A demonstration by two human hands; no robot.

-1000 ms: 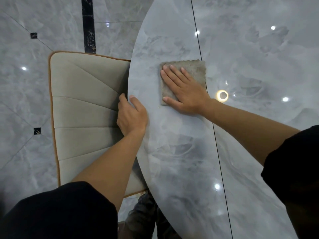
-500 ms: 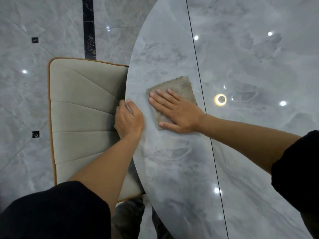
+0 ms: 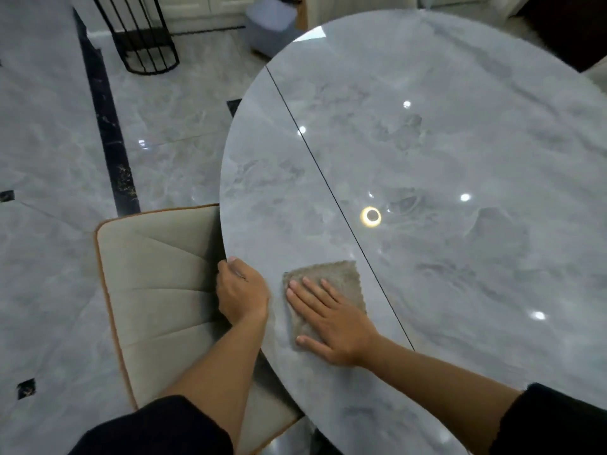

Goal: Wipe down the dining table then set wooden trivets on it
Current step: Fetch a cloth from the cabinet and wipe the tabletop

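Note:
A glossy grey marble dining table [image 3: 427, 165] with a rounded left end fills the right of the view, a thin dark seam running diagonally across it. A square grey-brown cloth [image 3: 331, 277] lies flat near the table's left edge. My right hand [image 3: 331, 320] presses flat on the cloth, fingers spread and pointing away. My left hand [image 3: 241, 292] curls over the table's left rim, just left of the cloth. No wooden trivets are in view.
A beige padded chair [image 3: 157, 284] with orange piping is tucked under the table's left edge. A black wire stand [image 3: 141, 37] and a pale blue bin [image 3: 272, 24] stand on the tiled floor at the back.
My right hand has slid the cloth toward me along the table's left edge. The view has tilted up, showing more of the table and room. My left hand stays on the rim.

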